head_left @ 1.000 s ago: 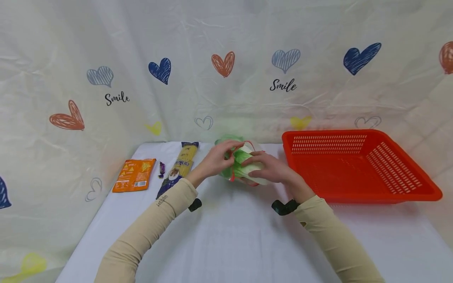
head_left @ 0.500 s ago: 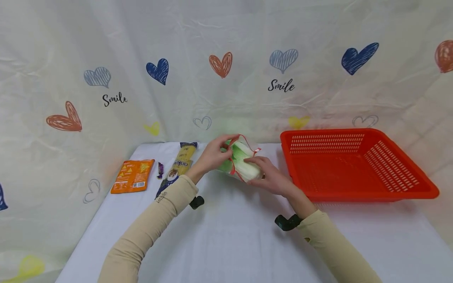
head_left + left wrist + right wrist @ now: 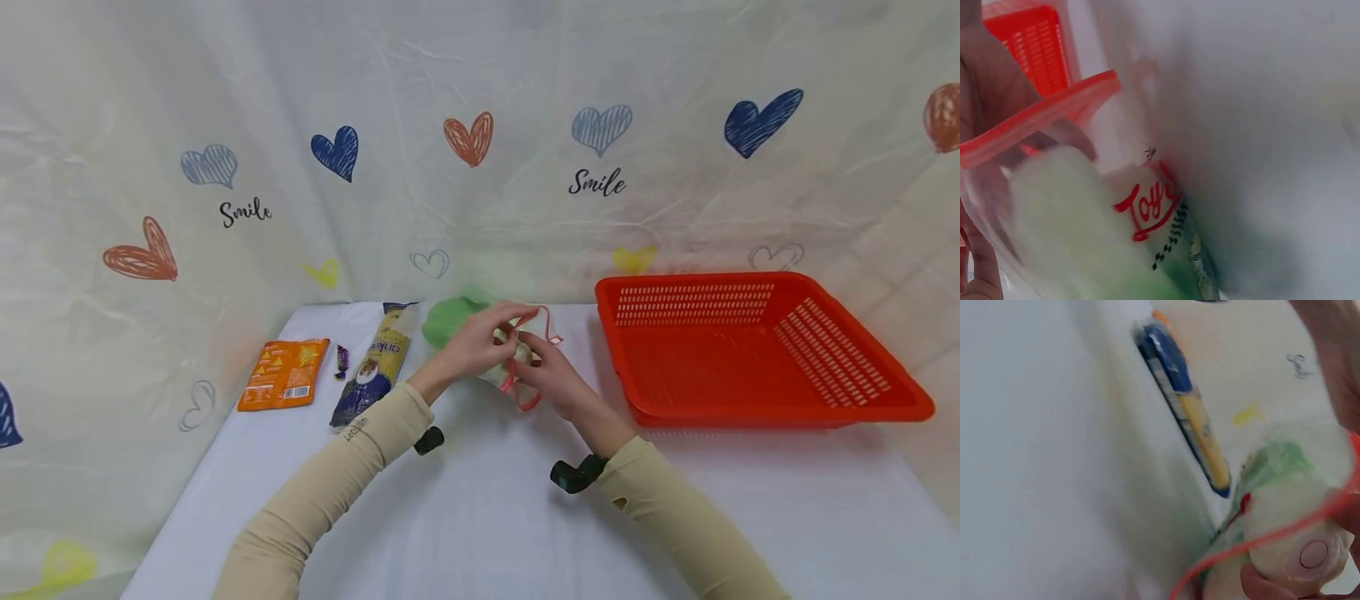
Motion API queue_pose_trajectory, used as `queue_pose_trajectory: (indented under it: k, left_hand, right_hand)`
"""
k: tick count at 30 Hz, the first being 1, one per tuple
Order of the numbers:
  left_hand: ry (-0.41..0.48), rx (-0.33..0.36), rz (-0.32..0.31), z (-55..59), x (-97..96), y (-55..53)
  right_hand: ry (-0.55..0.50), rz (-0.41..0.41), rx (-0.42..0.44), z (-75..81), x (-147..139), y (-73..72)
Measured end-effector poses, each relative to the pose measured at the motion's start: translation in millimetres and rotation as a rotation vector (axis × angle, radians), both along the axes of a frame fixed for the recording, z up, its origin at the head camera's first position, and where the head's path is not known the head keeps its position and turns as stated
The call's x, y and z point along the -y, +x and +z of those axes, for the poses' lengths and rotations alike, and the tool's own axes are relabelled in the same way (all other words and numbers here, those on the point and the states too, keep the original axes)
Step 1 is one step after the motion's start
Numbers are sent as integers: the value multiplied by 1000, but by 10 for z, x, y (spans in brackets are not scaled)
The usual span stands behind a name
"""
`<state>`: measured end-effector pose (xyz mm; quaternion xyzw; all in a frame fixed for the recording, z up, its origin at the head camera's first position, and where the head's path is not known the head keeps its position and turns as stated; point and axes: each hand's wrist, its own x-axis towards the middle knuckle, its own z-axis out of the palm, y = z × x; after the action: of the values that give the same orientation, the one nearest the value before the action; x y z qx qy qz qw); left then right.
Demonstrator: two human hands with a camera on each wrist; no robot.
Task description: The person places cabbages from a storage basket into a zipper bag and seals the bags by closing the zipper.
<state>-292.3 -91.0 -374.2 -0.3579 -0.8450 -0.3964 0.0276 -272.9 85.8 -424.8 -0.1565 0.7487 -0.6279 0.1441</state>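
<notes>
Mid-frame, the left hand (image 3: 476, 340) pinches a red-rimmed plastic bag (image 3: 1150, 209); the right hand (image 3: 558, 379) grips the napa cabbage (image 3: 1288, 547) inside.

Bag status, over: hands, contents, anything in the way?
Left hand pinching red rim of bag; right hand gripping cabbage at stem end. Cabbage in bag, stem toward opening. Basket and pasta apart, not in the way.
</notes>
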Motion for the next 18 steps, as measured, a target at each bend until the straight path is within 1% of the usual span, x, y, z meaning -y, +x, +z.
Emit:
queue_pose_trajectory:
  k: [2, 4, 6, 9, 11, 13, 15, 18]
  left_hand:
    - [13, -9, -26, -2, -45, 13]
    - [24, -14, -29, 2, -48, 19]
    - [29, -19, -24, 7, -21, 17]
    - [39, -23, -23, 31, 22, 24]
    - [45, -28, -28, 41, 21, 34]
    - [41, -35, -38, 49, 13, 43]
    - [37, -41, -41, 48, 9, 48]
    - [36, -46, -40, 39, 17, 49]
  right_hand:
    - [29, -39, -28, -23, 94, -1]
    - [52, -69, -40, -31, 159, -11]
    - [45, -71, -37, 60, 195, 16]
    - [77, -68, -50, 85, 220, -23]
    - [141, -80, -83, 59, 236, -58]
    - [222, -104, -150, -65, 263, -145]
    - [272, -116, -230, -111, 295, -191]
    - [336, -96, -400, -126, 322, -239]
